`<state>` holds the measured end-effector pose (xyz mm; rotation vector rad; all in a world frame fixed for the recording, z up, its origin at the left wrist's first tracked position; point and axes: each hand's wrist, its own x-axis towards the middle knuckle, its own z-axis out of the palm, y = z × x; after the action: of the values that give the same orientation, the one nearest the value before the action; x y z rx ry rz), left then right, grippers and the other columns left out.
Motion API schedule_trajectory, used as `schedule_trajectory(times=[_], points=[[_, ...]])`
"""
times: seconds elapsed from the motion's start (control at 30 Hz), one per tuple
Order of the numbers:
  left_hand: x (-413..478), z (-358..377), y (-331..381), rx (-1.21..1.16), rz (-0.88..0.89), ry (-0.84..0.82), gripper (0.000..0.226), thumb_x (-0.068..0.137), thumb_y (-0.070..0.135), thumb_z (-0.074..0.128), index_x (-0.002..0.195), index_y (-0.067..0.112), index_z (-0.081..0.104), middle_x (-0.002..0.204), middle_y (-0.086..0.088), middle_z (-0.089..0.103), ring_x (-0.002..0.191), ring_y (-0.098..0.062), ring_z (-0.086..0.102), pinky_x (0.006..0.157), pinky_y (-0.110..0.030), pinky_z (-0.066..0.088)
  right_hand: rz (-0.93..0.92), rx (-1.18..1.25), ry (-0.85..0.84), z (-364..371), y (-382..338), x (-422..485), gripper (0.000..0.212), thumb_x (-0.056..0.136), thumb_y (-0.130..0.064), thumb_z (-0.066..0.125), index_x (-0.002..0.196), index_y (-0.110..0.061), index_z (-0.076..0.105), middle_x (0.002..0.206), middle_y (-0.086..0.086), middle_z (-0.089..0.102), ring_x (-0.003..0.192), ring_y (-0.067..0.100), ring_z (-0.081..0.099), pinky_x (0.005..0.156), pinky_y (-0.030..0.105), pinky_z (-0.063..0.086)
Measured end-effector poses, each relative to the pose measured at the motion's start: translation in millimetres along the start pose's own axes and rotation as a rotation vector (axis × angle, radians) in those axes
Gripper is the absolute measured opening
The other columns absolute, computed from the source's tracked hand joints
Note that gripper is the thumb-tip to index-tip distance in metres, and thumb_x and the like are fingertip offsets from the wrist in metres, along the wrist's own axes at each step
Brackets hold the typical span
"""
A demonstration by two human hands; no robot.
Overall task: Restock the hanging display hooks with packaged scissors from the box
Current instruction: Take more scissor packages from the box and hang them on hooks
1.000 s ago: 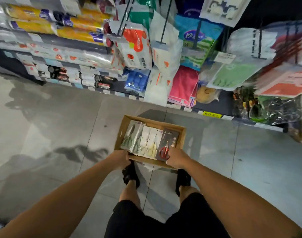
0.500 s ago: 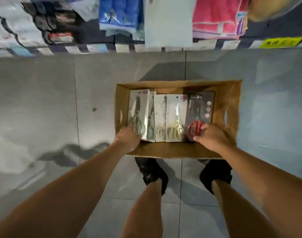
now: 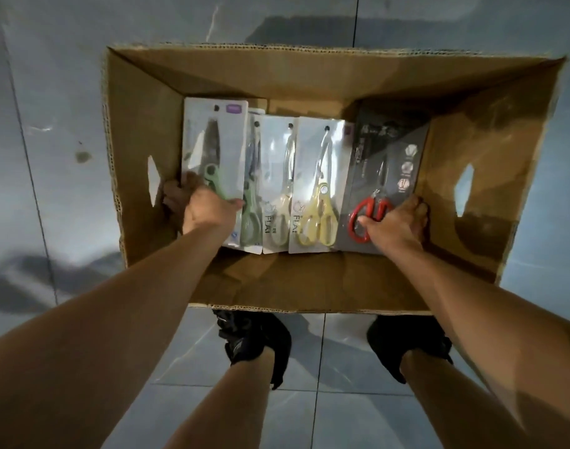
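Single view, head-worn, wide-angle.
Position: above the cardboard box (image 3: 141, 124), facing almost straight down into it.
Range: close. The box fills most of the frame, its walls splayed toward the edges.
Centre: a row of scissor packs (image 3: 316, 176) on the box bottom.
Lower frame: both forearms enter from the bottom corners, with the left hand (image 3: 205, 209) and right hand (image 3: 393, 222) inside the box. Black shoes (image 3: 254, 345) show below the near wall.
Margins: grey tiled floor (image 3: 50, 92).

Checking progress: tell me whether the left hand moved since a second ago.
Yes: left hand went from the box rim inward onto the green scissors pack.
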<state>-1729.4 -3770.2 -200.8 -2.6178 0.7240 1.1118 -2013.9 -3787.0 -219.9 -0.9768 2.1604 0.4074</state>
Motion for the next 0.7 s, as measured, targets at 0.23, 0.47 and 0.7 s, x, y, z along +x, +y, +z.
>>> schedule_trajectory(times=[0.23,0.47,0.7], points=[[1.3,5.6,5.8,-0.119,-0.015,0.105,0.093,0.056,0.035,0.092,0.133,0.014,0.044,0.126,-0.011,0.061,0.119,-0.032,0.056,0.089,-0.041,0.048,0.023,0.002,0.093,5.1,-6.3,2.6,0.114,0.067,-0.04,0.085,0.15,-0.009,0.013,0.15,0.018,0.03,0.137,0.037,0.032,0.103,0.048,0.039],[-15.8,8.7,11.0,-0.128,0.01,0.227,0.082,0.058,0.033,0.09,0.12,0.013,0.04,0.115,-0.013,0.06,0.105,-0.033,0.059,0.072,-0.035,0.04,0.016,0.079,0.116,-4.0,-2.1,6.9,0.103,0.065,-0.03,0.088,0.144,-0.011,0.025,0.144,0.017,0.036,0.133,0.036,0.037,0.1,0.044,0.043],[-19.1,4.0,9.8,-0.152,-0.045,0.26,0.073,0.062,0.031,0.087,0.118,0.002,0.049,0.119,-0.014,0.056,0.11,-0.031,0.055,0.082,-0.037,0.046,0.04,0.239,0.082,-1.3,-1.1,4.6,0.119,0.062,-0.029,0.09,0.151,-0.014,0.014,0.145,0.013,0.039,0.133,0.035,0.042,0.095,0.041,0.048]])
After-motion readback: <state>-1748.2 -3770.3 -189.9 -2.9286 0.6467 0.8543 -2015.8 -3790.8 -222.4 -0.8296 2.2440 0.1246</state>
